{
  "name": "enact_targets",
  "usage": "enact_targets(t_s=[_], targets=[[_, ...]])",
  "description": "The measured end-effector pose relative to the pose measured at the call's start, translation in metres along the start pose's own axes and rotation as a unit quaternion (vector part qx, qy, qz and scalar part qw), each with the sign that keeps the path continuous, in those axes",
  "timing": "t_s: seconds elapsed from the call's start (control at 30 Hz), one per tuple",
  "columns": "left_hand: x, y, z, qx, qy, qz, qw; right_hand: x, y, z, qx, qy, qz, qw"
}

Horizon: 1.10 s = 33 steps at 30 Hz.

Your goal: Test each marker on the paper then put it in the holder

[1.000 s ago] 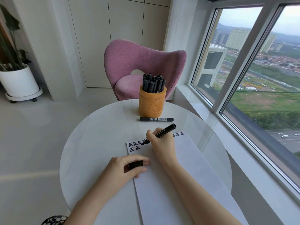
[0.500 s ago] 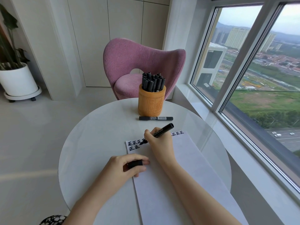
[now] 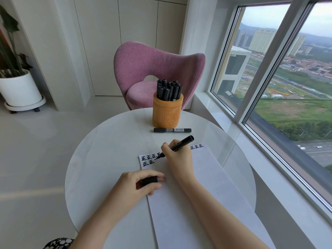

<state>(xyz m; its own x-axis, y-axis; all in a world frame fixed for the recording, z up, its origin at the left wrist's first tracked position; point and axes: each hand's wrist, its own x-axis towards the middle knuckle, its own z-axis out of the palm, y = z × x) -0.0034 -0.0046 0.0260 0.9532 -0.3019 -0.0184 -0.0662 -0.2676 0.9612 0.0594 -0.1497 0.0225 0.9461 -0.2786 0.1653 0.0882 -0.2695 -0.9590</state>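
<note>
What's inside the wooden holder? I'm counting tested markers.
The holder has a dense bunch of capped black markers standing upright; only their tops show, so any exact count stays hidden.

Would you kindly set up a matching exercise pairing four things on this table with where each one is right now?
Things:
1. marker cap
2. uncapped marker
3. capped marker
4. bundle of markers

Places:
A. standing in the wooden holder
B. in the right hand, tip on the paper
C. lying on the table before the holder
D. in the left hand

Pairs: 1-D, 2-B, 3-C, 4-A
</note>
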Motion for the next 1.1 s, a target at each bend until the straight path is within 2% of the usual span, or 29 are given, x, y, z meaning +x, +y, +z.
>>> enact_targets(t_s=[0.57, 1.1], targets=[[-0.0009, 0.0009, 0.0010, -0.001, 0.001, 0.002, 1.000, -0.0031, -0.0035, -0.0014, 0.001, -0.024, -0.009, 1.000], [-0.0009, 0.0012, 0.0011, 0.000, 0.003, -0.001, 1.000, -0.0022, -0.0013, -0.0004, 0.002, -0.013, -0.001, 1.000]])
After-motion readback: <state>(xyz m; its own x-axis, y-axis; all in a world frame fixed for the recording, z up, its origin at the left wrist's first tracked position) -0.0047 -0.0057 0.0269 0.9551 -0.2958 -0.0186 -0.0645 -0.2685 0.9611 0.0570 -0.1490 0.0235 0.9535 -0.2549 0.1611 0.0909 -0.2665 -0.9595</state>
